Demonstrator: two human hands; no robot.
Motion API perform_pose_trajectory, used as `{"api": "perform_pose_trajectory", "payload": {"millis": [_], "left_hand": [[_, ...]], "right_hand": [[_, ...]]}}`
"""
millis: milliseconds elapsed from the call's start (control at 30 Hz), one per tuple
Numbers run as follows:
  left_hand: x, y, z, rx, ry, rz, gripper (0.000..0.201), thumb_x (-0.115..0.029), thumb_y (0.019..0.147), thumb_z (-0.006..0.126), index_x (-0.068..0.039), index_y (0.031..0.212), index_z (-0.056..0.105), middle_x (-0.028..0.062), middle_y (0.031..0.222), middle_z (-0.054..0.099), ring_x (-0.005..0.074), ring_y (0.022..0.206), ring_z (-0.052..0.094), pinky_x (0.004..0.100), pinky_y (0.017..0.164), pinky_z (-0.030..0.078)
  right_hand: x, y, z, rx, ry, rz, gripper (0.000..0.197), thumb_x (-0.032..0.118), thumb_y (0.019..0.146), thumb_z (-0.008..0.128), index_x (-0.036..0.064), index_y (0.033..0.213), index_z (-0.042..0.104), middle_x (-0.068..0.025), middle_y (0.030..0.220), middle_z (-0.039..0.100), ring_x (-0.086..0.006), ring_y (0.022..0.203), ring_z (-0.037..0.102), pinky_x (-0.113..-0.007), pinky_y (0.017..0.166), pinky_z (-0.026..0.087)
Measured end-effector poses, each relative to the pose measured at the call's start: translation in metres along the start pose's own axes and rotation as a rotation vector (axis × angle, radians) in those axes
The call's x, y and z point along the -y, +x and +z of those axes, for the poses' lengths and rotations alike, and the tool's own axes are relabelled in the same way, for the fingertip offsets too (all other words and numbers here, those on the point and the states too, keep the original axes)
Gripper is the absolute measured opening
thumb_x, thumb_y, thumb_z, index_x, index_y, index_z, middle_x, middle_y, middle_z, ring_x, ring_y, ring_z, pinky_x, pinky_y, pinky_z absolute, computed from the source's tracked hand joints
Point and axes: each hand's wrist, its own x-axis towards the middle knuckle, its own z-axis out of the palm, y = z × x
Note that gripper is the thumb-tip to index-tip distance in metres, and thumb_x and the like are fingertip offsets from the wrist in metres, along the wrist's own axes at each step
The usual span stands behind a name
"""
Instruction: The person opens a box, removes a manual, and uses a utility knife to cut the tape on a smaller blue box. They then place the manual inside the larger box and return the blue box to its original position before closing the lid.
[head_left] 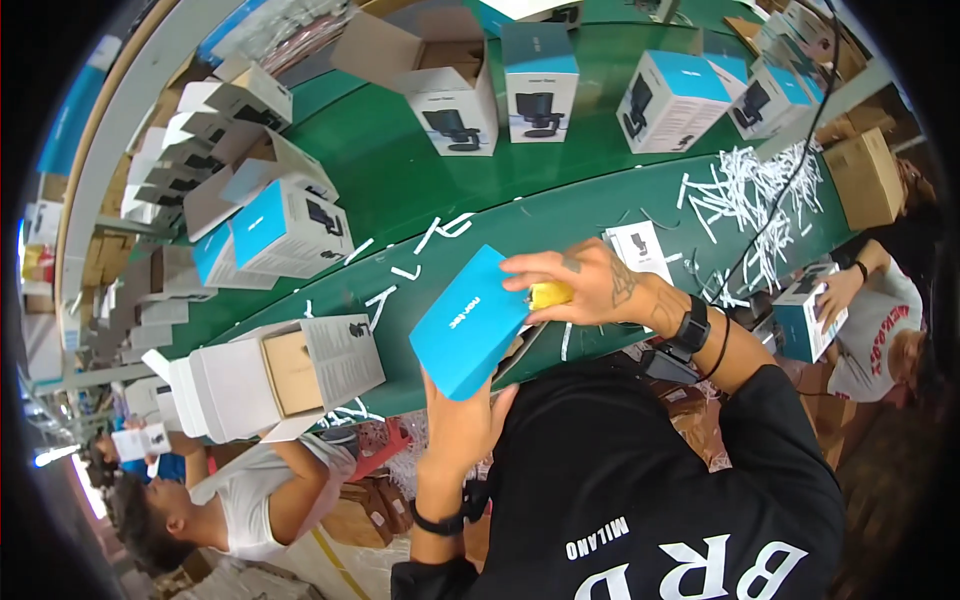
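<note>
- Your left hand [455,420] is clamped round the lower end of the blue-faced carton [470,322], holding it tilted just above the near edge of the green belt [400,170].
- Your right hand [575,285] is curled over the carton's right end, fingers closed on a small yellow item [550,294] at that end; what the item is cannot be told.
- By the look of it you are working on that end of the carton, sealing it or pressing something at its flap. The next move calls for a steady left grip and firm, even pressure from the right fingers.
- To your left on the belt lies an open white box [275,375], its brown insert showing and a printed leaflet across it.
- Further out stand more blue-and-white cartons [670,100], and white paper strips [750,195] are scattered to the right.
- A co-worker's hand [835,290] holds another carton at the far right.
</note>
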Motion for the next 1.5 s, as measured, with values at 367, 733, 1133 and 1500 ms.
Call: {"api": "perform_pose_trajectory", "payload": {"millis": [367, 733, 1133, 1500], "left_hand": [[0.027, -0.01, 0.041, -0.637, -0.629, -0.182, 0.085, -0.025, 0.066, 0.095, -0.003, 0.139, 0.056, 0.0276, 0.159, 0.025, 0.0463, 0.146, 0.031, 0.0569, 0.111, 0.039], [0.081, 0.011, 0.027, -0.189, 0.095, 0.167, 0.066, -0.02, 0.075, 0.087, -0.018, 0.136, 0.065, 0.0201, 0.163, 0.028, 0.0533, 0.147, 0.023, 0.0597, 0.112, 0.035], [0.096, -0.002, 0.013, 0.024, 0.246, 0.263, 0.068, -0.018, 0.077, 0.084, -0.03, 0.14, 0.062, 0.0166, 0.16, 0.033, 0.0524, 0.143, 0.027, 0.0635, 0.109, 0.035], [0.126, 0.005, 0.034, -0.056, 0.299, 0.438, 0.062, -0.02, 0.083, 0.077, -0.017, 0.142, 0.058, 0.0217, 0.157, 0.039, 0.058, 0.141, 0.032, 0.069, 0.113, 0.027]], "right_hand": [[-0.007, -0.004, 0.012, -0.178, -0.005, -0.119, 0.066, 0.027, 0.075, 0.089, 0.0085, 0.131, 0.059, -0.0038, 0.109, 0.076, -0.0227, 0.079, 0.075, -0.031, 0.066, 0.059], [-0.024, -0.022, 0.033, -0.113, 0.0, -0.086, 0.057, 0.025, 0.076, 0.088, 0.0123, 0.126, 0.064, -0.0061, 0.102, 0.076, -0.0235, 0.064, 0.07, -0.032, 0.058, 0.057], [-0.007, -0.055, 0.077, -0.204, -0.167, -0.096, 0.036, 0.005, 0.075, 0.082, 0.006, 0.107, 0.066, -0.0137, 0.131, 0.068, -0.0166, 0.055, 0.067, -0.027, 0.046, 0.052], [-0.01, -0.052, 0.094, -0.299, -0.191, -0.144, 0.029, 0.005, 0.079, 0.081, 0.0065, 0.105, 0.07, -0.0128, 0.132, 0.068, -0.0107, 0.05, 0.061, -0.024, 0.044, 0.044]]}}
